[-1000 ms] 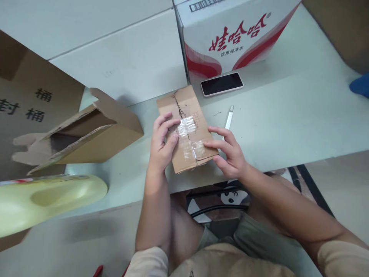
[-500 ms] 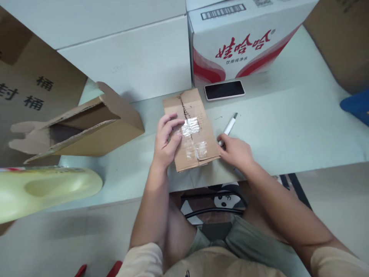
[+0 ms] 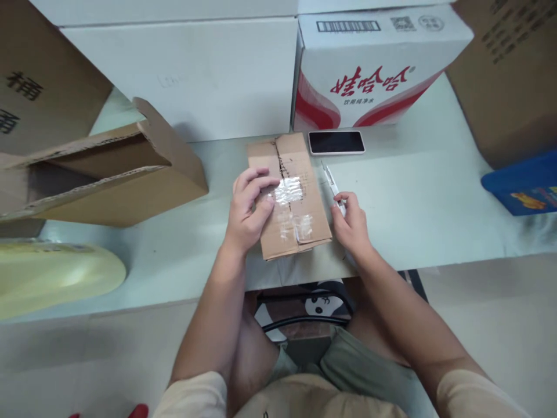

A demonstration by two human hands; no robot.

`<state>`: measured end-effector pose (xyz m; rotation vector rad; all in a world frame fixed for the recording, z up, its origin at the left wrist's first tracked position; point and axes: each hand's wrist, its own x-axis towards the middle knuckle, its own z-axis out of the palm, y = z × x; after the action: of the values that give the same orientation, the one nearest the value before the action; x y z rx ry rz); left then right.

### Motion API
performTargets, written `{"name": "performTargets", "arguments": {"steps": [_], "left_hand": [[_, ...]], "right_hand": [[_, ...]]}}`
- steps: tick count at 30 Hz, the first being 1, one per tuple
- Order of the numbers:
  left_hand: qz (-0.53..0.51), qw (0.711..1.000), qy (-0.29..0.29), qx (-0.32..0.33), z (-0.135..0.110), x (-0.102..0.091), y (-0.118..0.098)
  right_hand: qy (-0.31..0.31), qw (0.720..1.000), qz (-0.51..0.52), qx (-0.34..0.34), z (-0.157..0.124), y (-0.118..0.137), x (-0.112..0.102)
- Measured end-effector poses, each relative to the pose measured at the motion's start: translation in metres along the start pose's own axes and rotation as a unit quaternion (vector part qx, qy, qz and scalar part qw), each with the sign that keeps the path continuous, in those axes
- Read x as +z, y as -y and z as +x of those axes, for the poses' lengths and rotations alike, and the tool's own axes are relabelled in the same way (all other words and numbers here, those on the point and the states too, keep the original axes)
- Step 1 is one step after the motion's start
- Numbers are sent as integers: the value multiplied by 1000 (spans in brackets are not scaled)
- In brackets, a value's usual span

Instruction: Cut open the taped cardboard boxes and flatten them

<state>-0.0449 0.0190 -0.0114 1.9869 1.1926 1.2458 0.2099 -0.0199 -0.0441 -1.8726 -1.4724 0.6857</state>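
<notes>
A flattened-looking brown cardboard box (image 3: 292, 165) lies on the pale table in front of me, with clear tape strips and a dark, ragged seam along its top. My left hand (image 3: 250, 206) rests on its left side, fingers spread and holding nothing. Just right of the box, my right hand (image 3: 351, 223) is closed around a white utility knife (image 3: 331, 181). The knife's tip points away from me, toward the phone (image 3: 336, 142). The knife's rear end is mostly hidden by my hand.
An open cardboard box (image 3: 174, 168) stands at left, behind a pale yellow container (image 3: 82, 276). White cartons (image 3: 187, 81) and a red-and-white water carton (image 3: 374, 69) line the back. On the right are a blue package (image 3: 522, 180) and a large brown box (image 3: 509, 93).
My right hand has swung the knife so its tip points more to the left and away. My left hand stays on the box. The camera view has shifted slightly.
</notes>
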Motion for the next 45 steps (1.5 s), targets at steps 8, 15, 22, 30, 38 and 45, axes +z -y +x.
{"name": "performTargets", "arguments": {"steps": [8, 15, 22, 30, 38, 45], "left_hand": [[-12, 1000, -11, -5, -2, 4, -3], [-7, 1000, 10, -3, -2, 0, -5], [10, 1000, 17, -11, -2, -2, -6], [18, 999, 35, -18, -2, -3, -8], [14, 999, 33, -14, -3, -1, -7], [10, 999, 37, -22, -2, -2, -9]], "right_hand": [[-123, 972, 165, -113, 10, 22, 7], [-263, 894, 288, -221, -24, 69, -15], [-171, 931, 79, -313, -65, 86, -27], [-107, 924, -25, -366, -72, 105, -34], [-108, 925, -46, -360, -76, 105, -28], [-100, 933, -45, -344, -80, 106, -30]]}}
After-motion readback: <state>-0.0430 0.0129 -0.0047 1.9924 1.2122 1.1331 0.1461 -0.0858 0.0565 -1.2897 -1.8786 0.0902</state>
